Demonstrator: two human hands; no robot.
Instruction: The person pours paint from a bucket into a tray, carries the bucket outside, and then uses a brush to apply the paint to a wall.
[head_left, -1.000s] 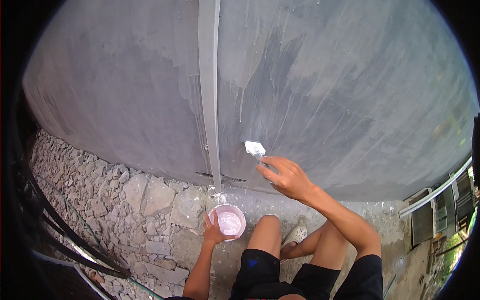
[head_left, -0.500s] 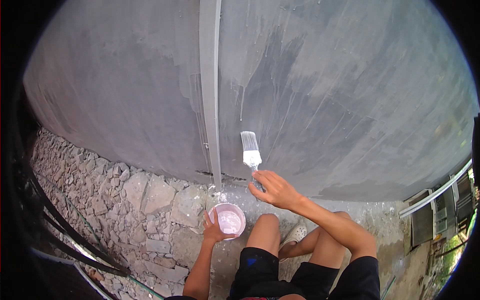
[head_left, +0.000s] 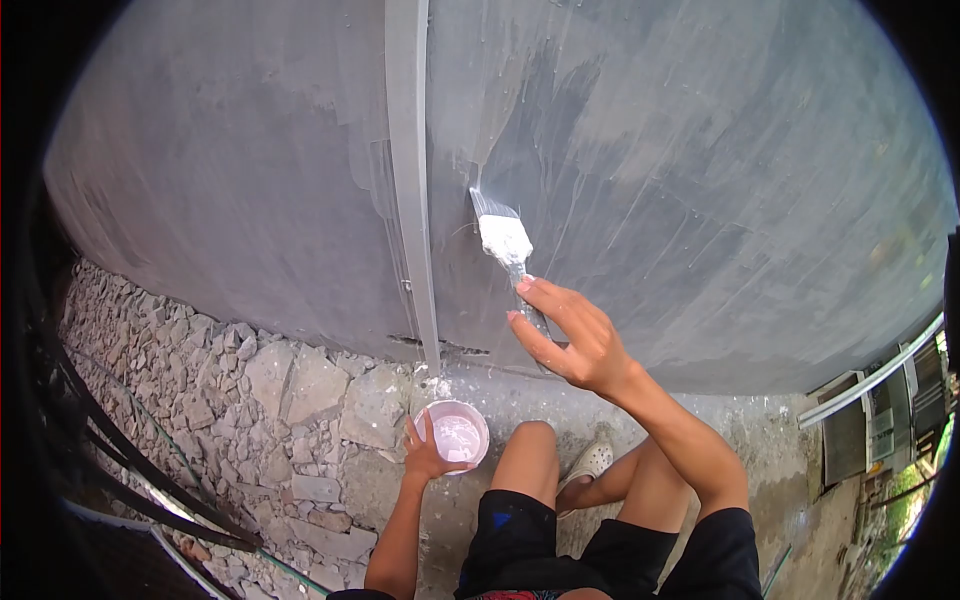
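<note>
Left hand (head_left: 425, 455) curled round the rim of the pink paint bowl (head_left: 478, 412), low, beside the knee. Above it, a vertical grey strip (head_left: 408, 180) on the wall (head_left: 700, 180). Brush (head_left: 503, 238) lies up-left of the right hand (head_left: 575, 340), its handle slanting down-right into that closed grip. White bristles touch the wall just beside the strip.

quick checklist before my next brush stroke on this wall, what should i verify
1. Grip: right hand holds the brush by its handle: ok.
2. Load: white paint coats the bristles: ok.
3. Contact: bristles lie against the wall, just right of the vertical strip: ok.
4. Tub: left hand grips its rim: ok.
5. Paint in tub: some white shows, depth unclear: cannot tell.
6. Footing: one shoe shows, the other foot is hidden: cannot tell.
</note>
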